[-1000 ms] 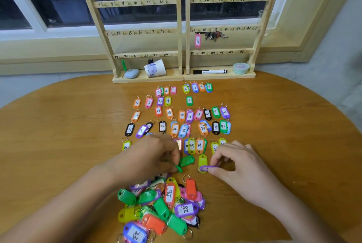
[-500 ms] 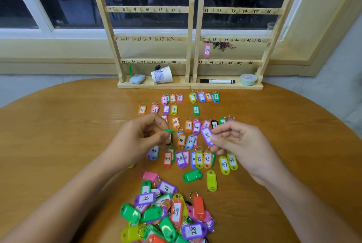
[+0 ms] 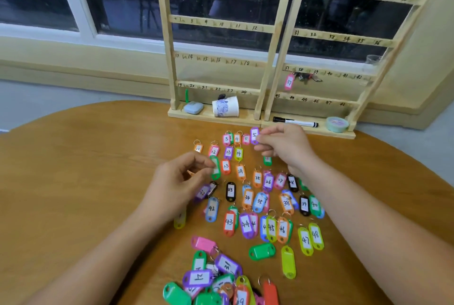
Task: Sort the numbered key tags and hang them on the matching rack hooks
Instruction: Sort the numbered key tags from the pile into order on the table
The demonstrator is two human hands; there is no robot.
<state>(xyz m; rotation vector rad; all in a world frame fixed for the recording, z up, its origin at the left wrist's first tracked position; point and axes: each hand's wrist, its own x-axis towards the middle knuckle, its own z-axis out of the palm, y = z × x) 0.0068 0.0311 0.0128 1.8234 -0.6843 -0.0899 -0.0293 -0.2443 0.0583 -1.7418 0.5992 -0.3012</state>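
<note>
Fingers of L hand [image 3: 177,184] clamp green tag [image 3: 215,169]; R hand [image 3: 287,147] pinches purple tag [image 3: 254,135].

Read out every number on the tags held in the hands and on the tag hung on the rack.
"5": purple tag in the right hand.
"37": pink tag hanging on the rack.
Unreadable, label blurred: green tag in the left hand.

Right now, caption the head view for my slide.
Right hand pinches purple plastic key tag marked 5; left hand pinches green plastic key tag above the wooden table.
</note>
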